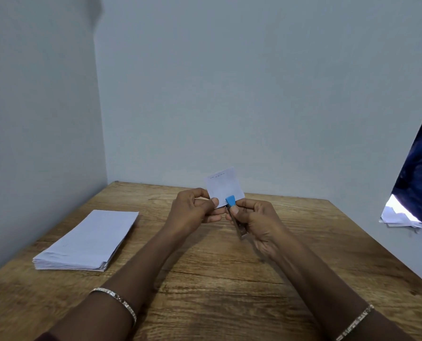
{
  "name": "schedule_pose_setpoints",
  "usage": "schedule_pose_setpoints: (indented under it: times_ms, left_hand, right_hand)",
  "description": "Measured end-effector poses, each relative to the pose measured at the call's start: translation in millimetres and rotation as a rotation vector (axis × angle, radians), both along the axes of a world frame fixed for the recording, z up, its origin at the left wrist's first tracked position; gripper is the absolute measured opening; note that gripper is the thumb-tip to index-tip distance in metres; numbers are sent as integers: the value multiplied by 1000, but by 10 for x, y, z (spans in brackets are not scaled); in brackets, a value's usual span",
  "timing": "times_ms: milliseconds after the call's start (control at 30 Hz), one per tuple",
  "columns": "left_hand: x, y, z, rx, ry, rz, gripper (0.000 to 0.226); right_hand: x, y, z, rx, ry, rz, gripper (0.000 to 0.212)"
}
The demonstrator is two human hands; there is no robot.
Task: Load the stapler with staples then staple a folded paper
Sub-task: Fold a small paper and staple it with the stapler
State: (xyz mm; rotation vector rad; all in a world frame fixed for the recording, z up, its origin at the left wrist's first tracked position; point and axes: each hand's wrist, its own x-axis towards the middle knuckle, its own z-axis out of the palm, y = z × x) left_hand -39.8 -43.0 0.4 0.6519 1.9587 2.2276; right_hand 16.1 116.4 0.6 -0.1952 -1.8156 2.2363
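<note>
A small folded white paper (223, 185) is held upright above the middle of the wooden table (205, 279). A row of staples runs along its top edge. My left hand (192, 210) pinches the paper's lower left corner. My right hand (256, 220) grips a small stapler (232, 205) with a blue cap and a metal body, its blue end set against the paper's bottom edge. My thumb presses just behind the blue cap. The stapler's lower half is partly hidden by my fingers.
A thick stack of white sheets (87, 242) lies on the table's left side. At the right edge hangs a dark blue cloth (419, 168), with some white papers (399, 215) below it. Pale walls close the table's back and left.
</note>
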Motion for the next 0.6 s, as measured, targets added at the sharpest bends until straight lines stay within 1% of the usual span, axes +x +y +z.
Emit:
schedule_pose_setpoints:
  times_ms: [33, 100, 233, 400, 500, 600]
  left_hand:
    - [5, -5, 9, 9, -4, -8, 13]
    - [6, -16, 19, 31, -14, -22, 13]
    - [8, -22, 6, 49, -44, -43, 16]
    - [-29, -46, -20, 62, -64, -17, 21]
    - [-77, -81, -25, 95, -82, -7, 19]
    - [-98, -97, -28, 88, -64, -29, 17]
  right_hand:
    - [-9, -18, 4, 11, 4, -24, 10]
    - [-26, -36, 10, 11, 13, -48, 13]
    - [-17, -14, 0, 22, 16, -40, 10]
    - [13, -11, -18, -32, 33, 72, 23]
    - [18, -17, -8, -16, 66, 126, 23]
    - [30, -10, 4, -20, 79, 141, 25]
